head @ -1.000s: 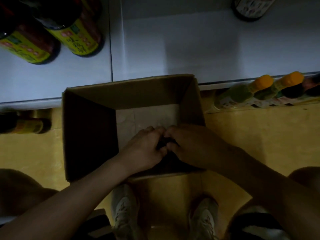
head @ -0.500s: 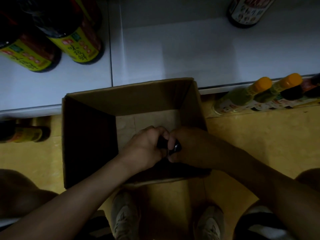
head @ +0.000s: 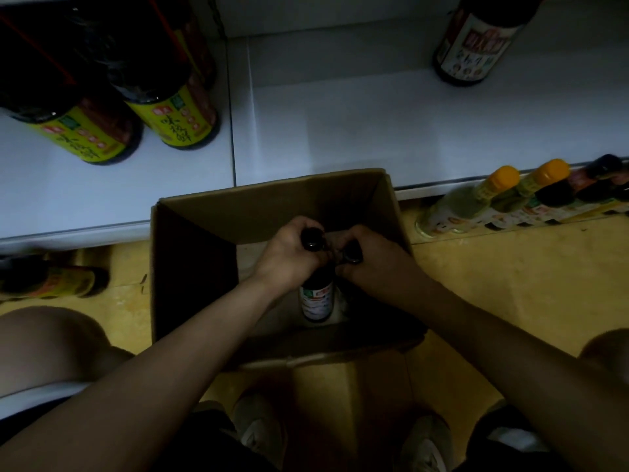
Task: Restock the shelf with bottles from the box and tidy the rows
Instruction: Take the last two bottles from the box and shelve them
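An open cardboard box (head: 190,267) sits on the yellow floor against the white shelf (head: 340,131). Inside it, my left hand (head: 289,257) is shut around the neck of a dark bottle (head: 316,298) with a white and red label, its black cap showing above my fingers. My right hand (head: 374,264) is shut on a second dark bottle (head: 352,255), of which only the black cap shows. Both bottles are lifted partway out of the box.
Two dark bottles with yellow labels (head: 170,117) stand on the shelf at left, one dark bottle with a white label (head: 473,46) at back right. Orange-capped bottles (head: 476,202) stand under the shelf at right, another bottle (head: 51,281) at left. My shoes are below the box.
Both hands have risen from the bottom of the box, each bringing a bottle up; the caps and one label now show.
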The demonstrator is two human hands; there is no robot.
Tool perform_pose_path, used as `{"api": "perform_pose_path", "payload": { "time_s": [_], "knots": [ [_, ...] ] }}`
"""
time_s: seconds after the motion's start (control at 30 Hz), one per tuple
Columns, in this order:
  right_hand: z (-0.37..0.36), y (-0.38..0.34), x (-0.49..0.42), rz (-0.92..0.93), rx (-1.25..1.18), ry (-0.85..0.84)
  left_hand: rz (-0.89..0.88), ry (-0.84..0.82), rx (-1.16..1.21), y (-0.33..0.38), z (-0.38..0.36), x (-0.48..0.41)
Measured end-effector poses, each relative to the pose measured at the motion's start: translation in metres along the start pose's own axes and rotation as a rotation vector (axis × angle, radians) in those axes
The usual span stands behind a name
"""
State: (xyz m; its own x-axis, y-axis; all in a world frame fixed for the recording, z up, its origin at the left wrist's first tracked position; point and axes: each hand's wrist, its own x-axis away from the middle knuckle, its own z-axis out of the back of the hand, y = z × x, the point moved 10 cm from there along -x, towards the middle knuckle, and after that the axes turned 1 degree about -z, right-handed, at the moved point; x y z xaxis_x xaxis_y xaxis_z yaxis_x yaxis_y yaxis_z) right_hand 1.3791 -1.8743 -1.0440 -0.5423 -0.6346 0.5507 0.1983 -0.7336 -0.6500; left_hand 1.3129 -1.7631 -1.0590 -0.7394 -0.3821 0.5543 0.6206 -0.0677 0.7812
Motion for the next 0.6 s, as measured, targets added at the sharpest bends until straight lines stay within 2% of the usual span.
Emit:
{"api": "perform_pose_path", "payload": {
  "time_s": [0.2, 0.43, 0.6],
  "knots": [
    [-0.006, 0.017, 0.003, -0.04, -0.242, 0.047, 0.081, -0.038, 0.199, -0.024, -0.011, -0.002],
    [-0.014, 0.022, 0.003, -0.04, -0.298, 0.116, 0.08, -0.046, 0.115, -0.04, -0.017, -0.005],
    [-0.015, 0.022, 0.004, -0.013, -0.284, 0.145, 0.018, 0.008, 0.064, -0.038, -0.013, -0.002]
  ]
}}
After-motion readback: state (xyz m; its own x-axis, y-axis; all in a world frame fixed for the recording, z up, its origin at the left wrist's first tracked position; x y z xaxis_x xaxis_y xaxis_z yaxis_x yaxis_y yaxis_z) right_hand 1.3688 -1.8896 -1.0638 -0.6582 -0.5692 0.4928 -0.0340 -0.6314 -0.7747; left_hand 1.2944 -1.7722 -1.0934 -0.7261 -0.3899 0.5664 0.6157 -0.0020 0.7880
